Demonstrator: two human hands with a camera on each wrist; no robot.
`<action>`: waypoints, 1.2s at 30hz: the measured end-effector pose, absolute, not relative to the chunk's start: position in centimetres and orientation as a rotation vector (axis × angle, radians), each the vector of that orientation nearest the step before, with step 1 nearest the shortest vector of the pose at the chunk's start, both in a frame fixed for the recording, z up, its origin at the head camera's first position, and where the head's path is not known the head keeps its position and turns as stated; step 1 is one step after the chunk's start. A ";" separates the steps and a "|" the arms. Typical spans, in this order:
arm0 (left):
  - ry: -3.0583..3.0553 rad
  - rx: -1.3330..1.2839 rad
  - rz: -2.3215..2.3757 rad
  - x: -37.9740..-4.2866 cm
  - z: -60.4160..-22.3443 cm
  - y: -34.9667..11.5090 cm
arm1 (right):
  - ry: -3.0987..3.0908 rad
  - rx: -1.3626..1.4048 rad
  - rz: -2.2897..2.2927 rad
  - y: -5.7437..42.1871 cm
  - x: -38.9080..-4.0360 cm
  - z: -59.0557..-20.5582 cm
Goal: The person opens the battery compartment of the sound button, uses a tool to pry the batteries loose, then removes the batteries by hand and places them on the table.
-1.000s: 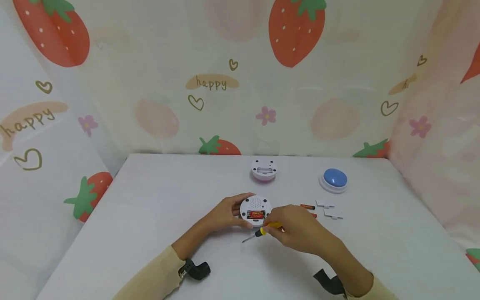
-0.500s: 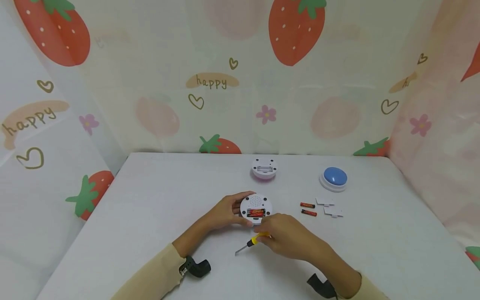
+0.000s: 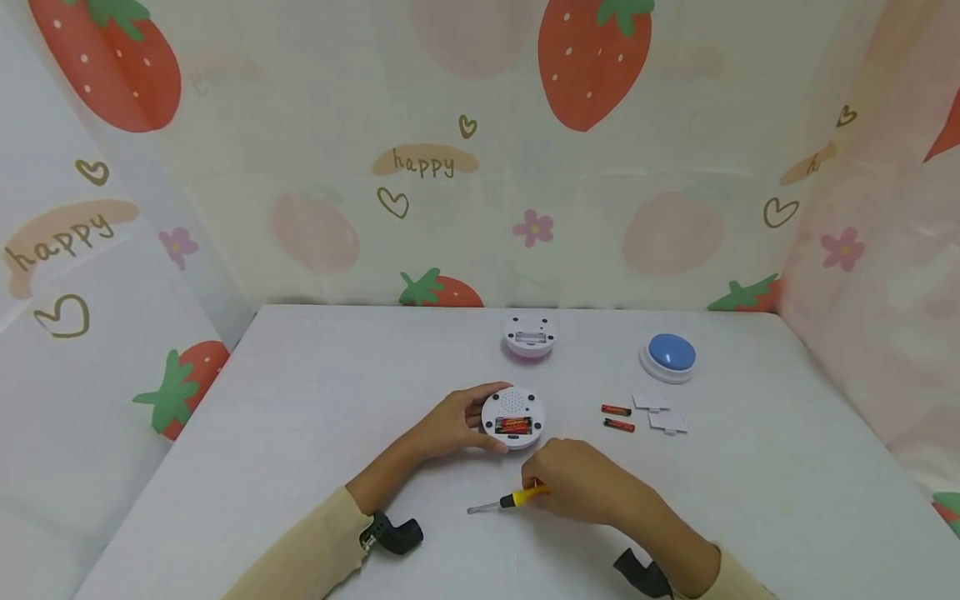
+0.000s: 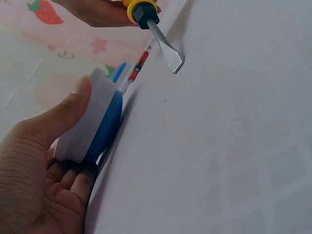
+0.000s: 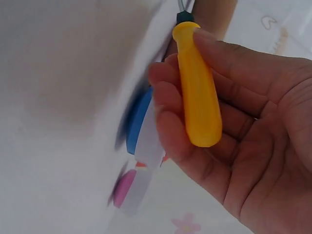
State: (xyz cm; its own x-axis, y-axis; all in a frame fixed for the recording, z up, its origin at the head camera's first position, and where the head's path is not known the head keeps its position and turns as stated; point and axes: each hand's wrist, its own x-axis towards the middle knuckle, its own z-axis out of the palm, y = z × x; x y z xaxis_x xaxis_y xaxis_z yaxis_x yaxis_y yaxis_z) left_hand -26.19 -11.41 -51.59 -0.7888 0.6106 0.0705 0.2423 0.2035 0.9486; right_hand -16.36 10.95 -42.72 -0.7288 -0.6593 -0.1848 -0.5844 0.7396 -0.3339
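Observation:
My left hand [image 3: 448, 429] grips an upside-down round push button [image 3: 513, 402], thumb on its near side. Its white base faces up, showing speaker holes and an uncovered battery compartment with red batteries [image 3: 513, 426] in it. The left wrist view shows the button's blue dome [image 4: 105, 129] facing down towards the table. My right hand [image 3: 581, 482] holds a screwdriver [image 3: 525, 497] by its yellow handle, just in front of the button and apart from it. The flat blade [image 4: 167, 48] points left over the table.
Two loose red batteries [image 3: 618, 425] lie right of the button, beside two white battery covers [image 3: 667, 423]. Behind stands an overturned pink-and-white button [image 3: 530, 325] with a bare battery compartment. A blue-domed button [image 3: 671, 353] sits upright at the back right of the white table [image 3: 360, 358].
My right hand has drawn back from the button towards me, bringing the screwdriver with it; the blade has swung to point more leftward. Both loose batteries have come into full view. The left hand stays put.

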 end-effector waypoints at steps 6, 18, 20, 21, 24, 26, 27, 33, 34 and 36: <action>2.150 0.809 1.624 -26.2 -51.7 -11.4 | 2.656 -0.959 -0.332 10.9 -16.5 -43.4; 2.161 0.828 1.623 -26.3 -51.8 -11.4 | 2.656 -0.969 -0.341 10.4 -16.6 -44.3; 2.163 0.829 1.624 -26.4 -51.9 -11.4 | 2.654 -0.969 -0.323 10.4 -16.7 -44.5; 2.163 0.829 1.623 -26.4 -51.9 -11.4 | 2.652 -0.969 -0.315 10.3 -16.7 -44.6; 2.157 0.831 1.624 -26.4 -51.9 -11.4 | 2.653 -0.970 -0.304 10.3 -16.8 -44.8; 2.155 0.835 1.622 -26.3 -51.9 -11.4 | 2.653 -0.971 -0.302 10.3 -16.8 -44.8; 2.156 0.838 1.621 -26.3 -51.8 -11.4 | 2.653 -0.973 -0.301 10.3 -16.8 -44.8; 2.150 0.850 1.629 -26.2 -51.7 -11.4 | 2.660 -0.967 -0.291 10.3 -16.9 -45.0; 2.147 0.848 1.630 -26.2 -51.7 -11.3 | 2.660 -0.962 -0.290 10.3 -16.9 -45.0; 2.143 0.841 1.627 -26.1 -51.6 -11.3 | 2.658 -0.955 -0.295 10.4 -16.9 -45.0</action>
State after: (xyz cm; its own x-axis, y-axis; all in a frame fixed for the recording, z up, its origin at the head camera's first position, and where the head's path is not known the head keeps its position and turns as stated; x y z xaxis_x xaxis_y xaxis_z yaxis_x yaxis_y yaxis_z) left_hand -26.13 -11.32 -51.60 -0.7753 0.6245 0.0944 0.2588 0.1778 0.9494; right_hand -16.93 10.36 -44.96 -0.7338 -0.6461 -0.2100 -0.5843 0.7579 -0.2902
